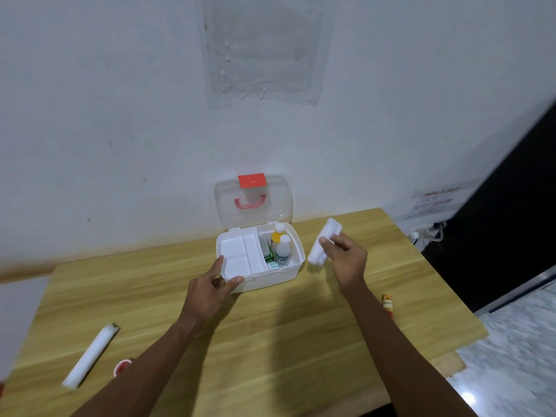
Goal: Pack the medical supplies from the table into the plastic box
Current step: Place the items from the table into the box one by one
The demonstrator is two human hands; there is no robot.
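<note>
A white plastic box (pixel 272 278) stands open near the table's far edge, its clear lid (pixel 279 203) with a red handle leaning upright against the wall. Inside are a white tray on the left and, on the right, a yellow bottle (pixel 277 236), a white bottle (pixel 283 251) and green packets. My left hand (pixel 215 288) grips the box's front-left corner. My right hand (pixel 346 260) holds a white bandage roll (pixel 323 242) in the air just right of the box.
The wooden table (pixel 270 341) also carries a long white roll (pixel 90 355) at the front left, a small red-and-white tape roll (pixel 122 365) beside my left forearm, and a small orange tube (pixel 388 305) at the right. The wall stands directly behind the box.
</note>
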